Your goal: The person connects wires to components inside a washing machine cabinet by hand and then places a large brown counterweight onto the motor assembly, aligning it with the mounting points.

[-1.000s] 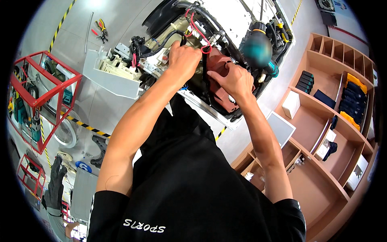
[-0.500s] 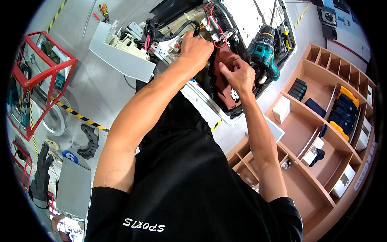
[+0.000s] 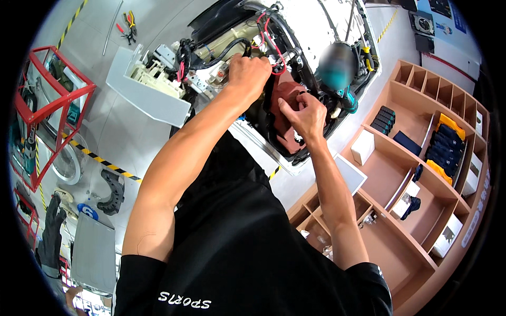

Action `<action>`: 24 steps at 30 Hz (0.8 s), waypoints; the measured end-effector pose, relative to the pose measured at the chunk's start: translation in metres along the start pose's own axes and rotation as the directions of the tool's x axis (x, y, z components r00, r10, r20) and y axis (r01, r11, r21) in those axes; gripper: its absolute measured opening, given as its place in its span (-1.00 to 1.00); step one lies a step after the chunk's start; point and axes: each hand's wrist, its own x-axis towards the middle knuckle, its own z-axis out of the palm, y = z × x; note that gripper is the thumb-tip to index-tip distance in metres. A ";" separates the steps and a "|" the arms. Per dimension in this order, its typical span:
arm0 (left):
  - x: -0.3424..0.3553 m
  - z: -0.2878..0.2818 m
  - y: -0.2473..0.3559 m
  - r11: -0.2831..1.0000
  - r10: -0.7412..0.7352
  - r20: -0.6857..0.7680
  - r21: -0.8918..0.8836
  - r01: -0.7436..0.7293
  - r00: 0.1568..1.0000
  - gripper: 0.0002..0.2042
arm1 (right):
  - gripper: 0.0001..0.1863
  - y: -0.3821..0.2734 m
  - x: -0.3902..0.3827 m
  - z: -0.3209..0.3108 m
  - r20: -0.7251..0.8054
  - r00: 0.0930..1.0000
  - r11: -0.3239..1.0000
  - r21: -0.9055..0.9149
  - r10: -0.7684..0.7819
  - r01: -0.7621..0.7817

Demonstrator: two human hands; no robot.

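Observation:
My left hand (image 3: pixel 247 79) is closed at the wiring of an open white appliance (image 3: pixel 341 16), beside a black cable (image 3: pixel 211 64) and thin red wires (image 3: pixel 279 58); what its fingers hold is hidden. My right hand (image 3: pixel 305 113) is closed in a pinch over a reddish-brown part (image 3: pixel 284 131) with a white gear; I cannot make out what is pinched. A teal drill (image 3: pixel 337 73), partly blurred, lies on the right of the appliance, near a yellow-handled tool (image 3: pixel 368 58). On the left is a grey bracket with cream mechanisms (image 3: pixel 124 79).
Pliers (image 3: pixel 129 26) and a thin rod lie on the floor. Red racks (image 3: pixel 63 95) hold tools at left, near a curved black part (image 3: pixel 110 192) and striped tape. A person's leg (image 3: pixel 52 226) shows lower left. Wooden shelving (image 3: pixel 400 174) with folded cloths and boxes fills the right.
Since half a second ago the appliance appears slightly lower in the view and both my hands with it, still at nearly the same places on it. The drill now looks blurred.

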 end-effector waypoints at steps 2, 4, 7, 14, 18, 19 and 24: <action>0.002 -0.002 0.002 1.000 -0.017 -0.011 -0.003 0.017 1.000 -0.93 | -0.50 0.001 0.000 0.002 -0.024 1.000 1.000 0.004 -0.020 0.020; 0.006 0.001 0.001 0.999 -0.020 -0.011 0.029 0.020 1.000 -0.90 | -0.51 0.005 -0.001 0.004 -0.030 0.998 0.998 0.008 -0.055 0.055; 0.008 0.014 -0.003 0.999 -0.021 -0.113 0.021 0.024 0.993 -0.88 | -0.52 0.004 -0.001 0.005 -0.064 0.995 0.997 -0.003 -0.079 0.079; 0.009 0.017 -0.001 0.992 -0.067 -0.161 -0.118 0.048 0.985 -0.88 | -0.53 0.000 -0.002 0.000 -0.075 0.992 0.993 0.040 -0.105 0.108; 0.010 0.015 -0.002 0.984 -0.093 -0.130 -0.165 0.071 0.987 -0.87 | -0.54 0.007 -0.001 0.005 -0.082 0.992 0.993 0.059 -0.097 0.102; 0.011 0.014 -0.002 0.983 -0.095 -0.107 -0.166 0.076 0.990 -0.86 | -0.54 0.004 -0.001 0.004 -0.072 0.994 0.995 0.059 -0.077 0.082; 0.010 0.011 -0.001 0.985 -0.117 -0.077 -0.139 0.105 0.990 -0.86 | -0.55 0.004 -0.007 0.009 -0.168 0.981 0.993 0.056 -0.093 0.103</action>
